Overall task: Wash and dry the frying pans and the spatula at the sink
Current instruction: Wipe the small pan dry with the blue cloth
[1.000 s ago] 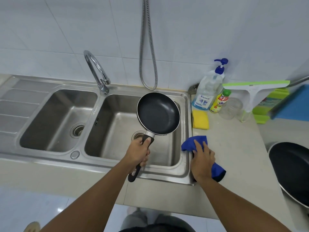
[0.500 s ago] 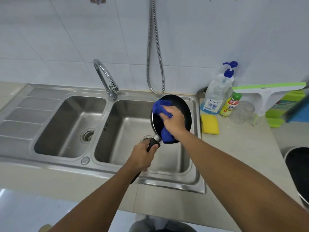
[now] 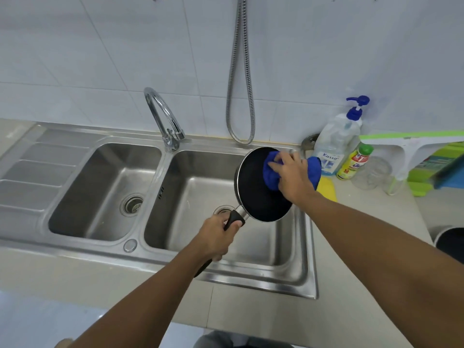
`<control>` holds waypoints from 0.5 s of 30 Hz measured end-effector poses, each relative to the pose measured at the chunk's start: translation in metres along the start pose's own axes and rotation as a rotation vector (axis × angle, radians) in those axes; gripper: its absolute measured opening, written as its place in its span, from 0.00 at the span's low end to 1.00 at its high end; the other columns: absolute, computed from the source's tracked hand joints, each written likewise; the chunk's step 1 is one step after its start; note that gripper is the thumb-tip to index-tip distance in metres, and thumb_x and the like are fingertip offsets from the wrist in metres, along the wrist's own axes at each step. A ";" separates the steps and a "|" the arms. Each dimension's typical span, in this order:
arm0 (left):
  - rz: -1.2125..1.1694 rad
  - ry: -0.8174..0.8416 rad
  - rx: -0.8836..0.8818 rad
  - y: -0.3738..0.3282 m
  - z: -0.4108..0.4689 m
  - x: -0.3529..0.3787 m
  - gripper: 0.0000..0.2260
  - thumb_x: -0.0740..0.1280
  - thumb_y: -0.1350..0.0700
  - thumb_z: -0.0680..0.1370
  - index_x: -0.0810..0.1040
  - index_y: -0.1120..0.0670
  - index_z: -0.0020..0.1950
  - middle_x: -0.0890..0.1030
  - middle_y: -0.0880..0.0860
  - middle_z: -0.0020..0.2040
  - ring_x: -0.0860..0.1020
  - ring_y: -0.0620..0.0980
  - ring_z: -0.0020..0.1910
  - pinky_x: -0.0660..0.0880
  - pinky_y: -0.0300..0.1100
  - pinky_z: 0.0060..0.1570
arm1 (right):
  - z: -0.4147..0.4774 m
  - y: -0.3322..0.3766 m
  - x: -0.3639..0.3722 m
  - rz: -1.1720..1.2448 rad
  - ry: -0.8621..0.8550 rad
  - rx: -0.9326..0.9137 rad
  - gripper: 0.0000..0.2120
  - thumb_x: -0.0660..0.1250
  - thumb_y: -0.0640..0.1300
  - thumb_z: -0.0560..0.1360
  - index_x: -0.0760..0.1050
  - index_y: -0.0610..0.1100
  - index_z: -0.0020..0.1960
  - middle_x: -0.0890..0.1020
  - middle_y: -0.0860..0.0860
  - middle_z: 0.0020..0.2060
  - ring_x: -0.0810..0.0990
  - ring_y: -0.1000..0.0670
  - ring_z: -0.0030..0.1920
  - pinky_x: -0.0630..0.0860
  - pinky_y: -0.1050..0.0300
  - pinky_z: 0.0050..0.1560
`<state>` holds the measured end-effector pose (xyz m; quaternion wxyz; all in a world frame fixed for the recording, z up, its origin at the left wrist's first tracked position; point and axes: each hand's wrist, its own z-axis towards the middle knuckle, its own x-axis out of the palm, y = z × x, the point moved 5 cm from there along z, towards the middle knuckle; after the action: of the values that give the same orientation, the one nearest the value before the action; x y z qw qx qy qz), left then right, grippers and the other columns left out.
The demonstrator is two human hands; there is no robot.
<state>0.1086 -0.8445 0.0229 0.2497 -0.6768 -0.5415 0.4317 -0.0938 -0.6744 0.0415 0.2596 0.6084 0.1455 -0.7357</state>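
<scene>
Drying is the step in hand here. The left hand (image 3: 216,237) is wrapped tight round the black handle and holds the small frying pan (image 3: 253,194) up over the right basin of the sink (image 3: 309,247), tilted so its dark inside faces the person. The right hand (image 3: 292,177) has the blue cloth (image 3: 271,174) bunched under curled fingers and presses it against the far side of the pan's inner surface, near the rim. No water shows at the tap (image 3: 163,116) (so this reads as wiping, not rinsing).

What comes next, by my reading: the cloth needs to sweep round the rest of the inside, then the rim and the underside, which calls for the left wrist to turn the pan while the right keeps pressure on. A second, larger pan (image 3: 449,243) sits on the counter at the far right edge, only partly in view, and will need its turn. The spatula is nowhere in sight.
</scene>
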 end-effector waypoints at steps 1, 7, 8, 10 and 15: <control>-0.003 0.004 -0.006 -0.002 0.002 0.000 0.07 0.63 0.51 0.85 0.79 0.51 0.57 0.67 0.50 0.29 0.63 0.47 0.22 0.62 0.37 0.23 | 0.002 0.005 -0.001 0.107 -0.056 0.044 0.24 0.68 0.35 0.68 0.81 0.47 0.63 0.76 0.46 0.60 0.70 0.38 0.56 0.67 0.46 0.52; -0.048 -0.016 -0.005 -0.011 0.008 -0.002 0.08 0.63 0.51 0.84 0.78 0.55 0.52 0.66 0.50 0.29 0.62 0.49 0.22 0.61 0.37 0.23 | -0.016 0.074 -0.003 0.727 -0.079 -0.024 0.24 0.65 0.31 0.69 0.78 0.47 0.61 0.77 0.51 0.61 0.73 0.48 0.59 0.67 0.55 0.63; -0.056 -0.026 -0.016 -0.009 0.009 -0.006 0.08 0.63 0.51 0.84 0.79 0.54 0.54 0.66 0.51 0.30 0.62 0.49 0.22 0.61 0.37 0.23 | -0.021 0.076 0.002 0.726 -0.002 -0.086 0.23 0.66 0.30 0.69 0.80 0.46 0.60 0.78 0.51 0.61 0.73 0.51 0.59 0.68 0.56 0.63; -0.055 -0.039 -0.033 -0.002 0.008 -0.014 0.08 0.63 0.51 0.85 0.80 0.53 0.55 0.67 0.52 0.30 0.62 0.49 0.23 0.61 0.37 0.23 | -0.031 0.067 0.017 0.587 0.190 -0.238 0.21 0.67 0.33 0.70 0.82 0.49 0.59 0.77 0.52 0.63 0.69 0.53 0.59 0.68 0.54 0.63; -0.061 -0.032 -0.011 -0.002 0.002 -0.008 0.09 0.63 0.52 0.84 0.79 0.55 0.56 0.66 0.51 0.30 0.62 0.48 0.21 0.61 0.36 0.22 | -0.025 0.024 0.022 0.509 0.073 0.052 0.20 0.69 0.36 0.68 0.83 0.53 0.56 0.76 0.52 0.60 0.70 0.44 0.59 0.70 0.42 0.61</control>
<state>0.1056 -0.8516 0.0258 0.2504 -0.6545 -0.5681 0.4315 -0.0627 -0.6855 0.0168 0.4154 0.6580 -0.0222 -0.6278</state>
